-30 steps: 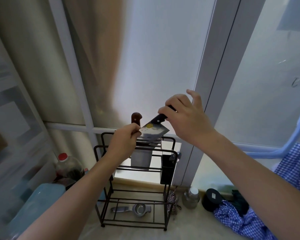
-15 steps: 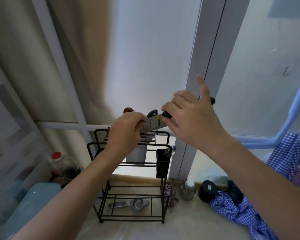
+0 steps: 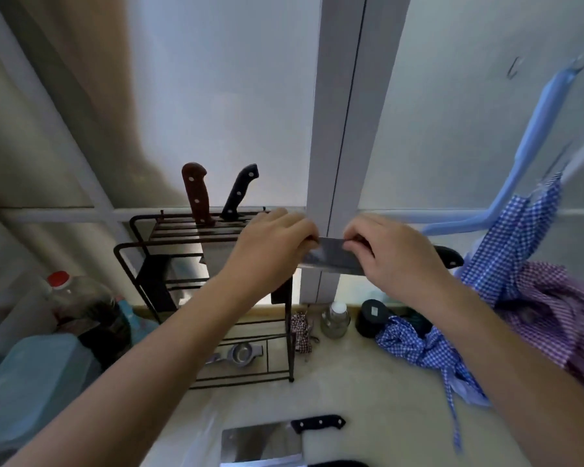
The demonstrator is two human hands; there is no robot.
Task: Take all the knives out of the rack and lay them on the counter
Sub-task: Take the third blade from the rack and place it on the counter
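Here both grips pinch one knife (image 3: 331, 261) level beside the rack (image 3: 169, 251): left (image 3: 277, 244) on the blade, right (image 3: 395, 257) by the handle. Two knives (image 3: 196, 193) stand racked; a cleaver (image 3: 263, 443) lies at the desk's (image 3: 368, 382) near edge, cloths (image 3: 429, 348) rightward.

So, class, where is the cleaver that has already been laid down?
In the head view, the cleaver lies flat on the counter at bottom centre, in front of the rack, between the two forearms.
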